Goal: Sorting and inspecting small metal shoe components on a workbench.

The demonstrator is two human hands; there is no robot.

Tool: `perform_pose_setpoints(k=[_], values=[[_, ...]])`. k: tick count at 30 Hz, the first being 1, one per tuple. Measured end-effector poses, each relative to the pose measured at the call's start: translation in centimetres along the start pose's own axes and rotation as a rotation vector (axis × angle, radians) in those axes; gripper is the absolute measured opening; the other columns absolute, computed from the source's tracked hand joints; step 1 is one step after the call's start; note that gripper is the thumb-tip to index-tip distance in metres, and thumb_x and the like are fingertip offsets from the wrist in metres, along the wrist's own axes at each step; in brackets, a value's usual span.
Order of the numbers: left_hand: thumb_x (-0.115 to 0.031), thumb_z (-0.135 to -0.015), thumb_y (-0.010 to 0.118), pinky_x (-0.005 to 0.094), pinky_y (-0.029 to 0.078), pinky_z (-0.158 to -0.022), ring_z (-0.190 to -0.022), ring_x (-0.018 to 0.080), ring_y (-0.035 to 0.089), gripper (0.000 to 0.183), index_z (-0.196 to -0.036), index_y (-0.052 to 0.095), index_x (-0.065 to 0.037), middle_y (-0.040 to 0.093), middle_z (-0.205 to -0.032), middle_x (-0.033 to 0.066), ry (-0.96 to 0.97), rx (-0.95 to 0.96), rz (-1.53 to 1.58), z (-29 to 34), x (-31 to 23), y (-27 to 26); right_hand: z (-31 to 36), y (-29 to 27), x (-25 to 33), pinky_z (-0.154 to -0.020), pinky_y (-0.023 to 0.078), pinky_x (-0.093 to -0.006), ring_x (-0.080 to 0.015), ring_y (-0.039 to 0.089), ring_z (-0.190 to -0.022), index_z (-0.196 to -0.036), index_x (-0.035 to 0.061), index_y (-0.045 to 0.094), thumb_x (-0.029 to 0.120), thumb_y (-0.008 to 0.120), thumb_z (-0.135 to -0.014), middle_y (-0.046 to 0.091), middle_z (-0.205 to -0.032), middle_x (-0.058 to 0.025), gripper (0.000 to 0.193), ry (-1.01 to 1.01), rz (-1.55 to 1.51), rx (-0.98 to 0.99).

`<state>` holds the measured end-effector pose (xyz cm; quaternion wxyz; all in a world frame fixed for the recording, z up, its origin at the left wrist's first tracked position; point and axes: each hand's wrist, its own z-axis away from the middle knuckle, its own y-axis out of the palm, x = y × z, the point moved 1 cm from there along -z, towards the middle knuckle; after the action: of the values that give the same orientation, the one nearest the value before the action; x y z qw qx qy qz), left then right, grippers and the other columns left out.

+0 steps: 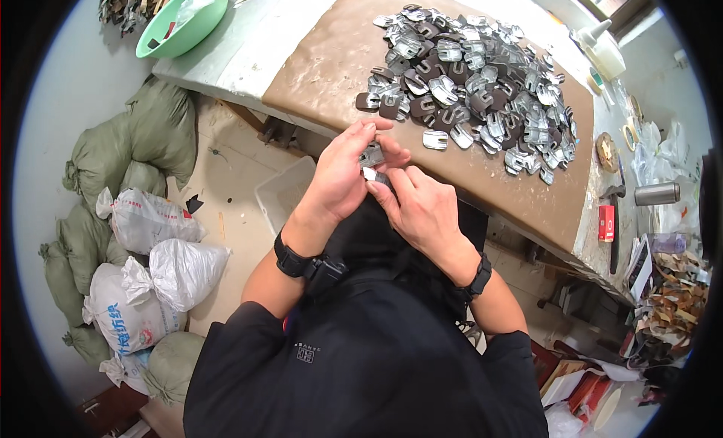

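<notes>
My left hand (337, 176) is cupped around a shiny silver notched piece (370, 155), its fingers curled over at the table's near edge. Close against it, my right hand (426, 210) pinches a dark piece with a pale end (379, 177) between thumb and fingers. My fingers cover much of both pieces. Beyond my hands spreads a large heap of small notched plates (452, 84), some silver and glossy, others dark brown. A silver plate (434, 140) lies at the heap's near edge.
A brown-covered worktable (316, 76) carries the heap. A green basin (184, 24) stands far left. On the right are a metal cylinder (657, 194), a red box (606, 223) and a hammer (615, 212). Stuffed sacks (158, 125) line the left wall; a clear bin (280, 183) sits below.
</notes>
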<state>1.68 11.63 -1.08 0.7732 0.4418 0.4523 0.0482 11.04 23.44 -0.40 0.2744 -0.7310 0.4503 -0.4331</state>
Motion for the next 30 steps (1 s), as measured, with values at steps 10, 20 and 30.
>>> perform_pose_setpoints(k=[10,20,30], values=[[-0.017,-0.105,0.035,0.0454,0.049,-0.102,-0.093,0.0231,0.065,0.030,-0.128,0.045,0.001,0.059,-0.088,0.0078,0.210,-0.021,0.068,0.4,0.5,0.6,-0.2,1.6,1.1,-0.053,0.047,-0.0484,-0.0432,0.061,-0.062,-0.100,0.0021,0.058,0.029,0.048,-0.103,0.059,-0.062,-0.0210,0.029,0.309,-0.551,0.106],[-0.026,-0.107,0.037,0.0344,0.053,-0.091,-0.102,0.0245,0.065,0.033,-0.127,0.046,-0.002,0.063,-0.090,0.0080,0.344,-0.079,-0.074,0.8,-0.3,0.2,-1.0,-0.3,0.5,-0.041,0.035,-0.0299,-0.0102,0.046,-0.044,-0.107,0.0004,0.056,0.031,0.040,-0.106,0.053,-0.057,-0.0034,0.035,0.604,-1.037,0.358],[-0.027,-0.107,0.038,0.0342,0.052,-0.092,-0.108,0.0263,0.064,0.033,-0.127,0.047,-0.003,0.063,-0.091,0.0085,0.393,-0.114,-0.215,1.7,0.1,0.1,-1.7,0.9,1.0,-0.037,0.031,-0.0230,-0.0081,0.040,-0.041,-0.106,0.0035,0.055,0.031,0.039,-0.106,0.052,-0.061,-0.0012,0.032,0.889,-1.473,0.500]])
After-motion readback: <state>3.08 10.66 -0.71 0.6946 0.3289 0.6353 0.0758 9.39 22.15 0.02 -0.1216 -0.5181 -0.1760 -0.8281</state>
